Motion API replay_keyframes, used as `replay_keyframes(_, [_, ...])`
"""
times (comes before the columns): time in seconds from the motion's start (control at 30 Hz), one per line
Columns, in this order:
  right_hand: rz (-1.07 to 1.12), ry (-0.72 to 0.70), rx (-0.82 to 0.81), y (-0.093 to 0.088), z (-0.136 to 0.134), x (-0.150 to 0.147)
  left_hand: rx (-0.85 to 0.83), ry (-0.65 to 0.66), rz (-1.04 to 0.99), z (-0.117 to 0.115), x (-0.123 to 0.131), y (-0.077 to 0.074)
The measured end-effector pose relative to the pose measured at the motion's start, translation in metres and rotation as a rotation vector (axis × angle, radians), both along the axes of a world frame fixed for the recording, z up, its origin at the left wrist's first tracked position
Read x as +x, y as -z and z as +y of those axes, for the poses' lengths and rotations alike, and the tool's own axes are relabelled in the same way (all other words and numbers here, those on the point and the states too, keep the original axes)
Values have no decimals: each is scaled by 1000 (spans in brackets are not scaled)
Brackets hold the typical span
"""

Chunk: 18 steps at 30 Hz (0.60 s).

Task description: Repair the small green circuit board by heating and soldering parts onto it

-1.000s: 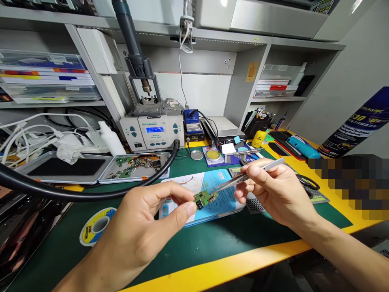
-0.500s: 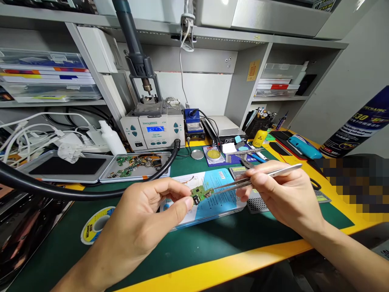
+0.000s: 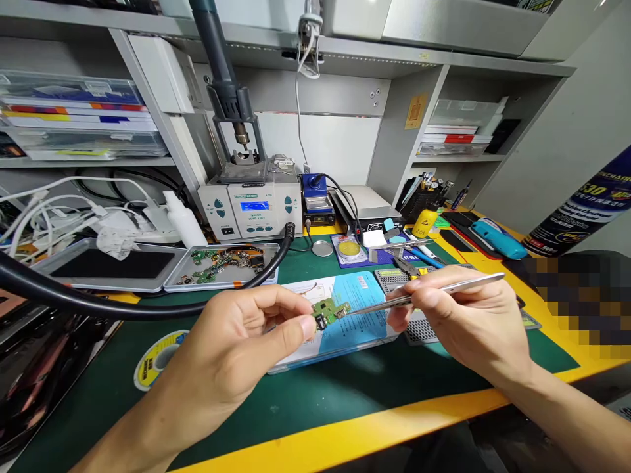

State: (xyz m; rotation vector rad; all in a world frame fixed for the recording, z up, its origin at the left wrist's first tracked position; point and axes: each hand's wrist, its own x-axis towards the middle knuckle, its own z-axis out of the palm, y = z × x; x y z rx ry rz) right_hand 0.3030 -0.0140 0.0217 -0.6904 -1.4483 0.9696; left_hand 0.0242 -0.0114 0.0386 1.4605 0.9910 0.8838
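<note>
My left hand (image 3: 236, 355) pinches a small green circuit board (image 3: 331, 310) between thumb and fingertips, holding it above the green mat (image 3: 345, 387). My right hand (image 3: 468, 322) grips silver tweezers (image 3: 419, 297), and their tips touch the right end of the board. Under the board lies a blue and white card (image 3: 345, 322) on the mat.
A hot-air rework station (image 3: 251, 207) stands at the back, its black hose (image 3: 123, 305) sweeping across the left. A metal tray (image 3: 221, 266) holds several green boards. A solder spool (image 3: 158, 358) lies left; tools, a yellow bottle (image 3: 424, 223) and a spray can (image 3: 586, 210) sit right.
The view has shifted slightly. The tweezers have levelled out and their tips have come onto the board's right end; my left hand holds the board a little higher and farther right.
</note>
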Motion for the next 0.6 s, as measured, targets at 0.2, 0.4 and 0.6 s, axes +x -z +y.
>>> replay_keyframes(0.2, [24, -43, -23, 2, 2, 0, -36, 30, -24, -1, 0, 3])
replay_keyframes(0.4, [50, -2, -55, 4, 3, 2, 35, 33, -3, 0, 5, -1])
replay_keyframes(0.6, [48, -5, -71, 3, 3, 3, 53, 4, -3, -1, 4, -1])
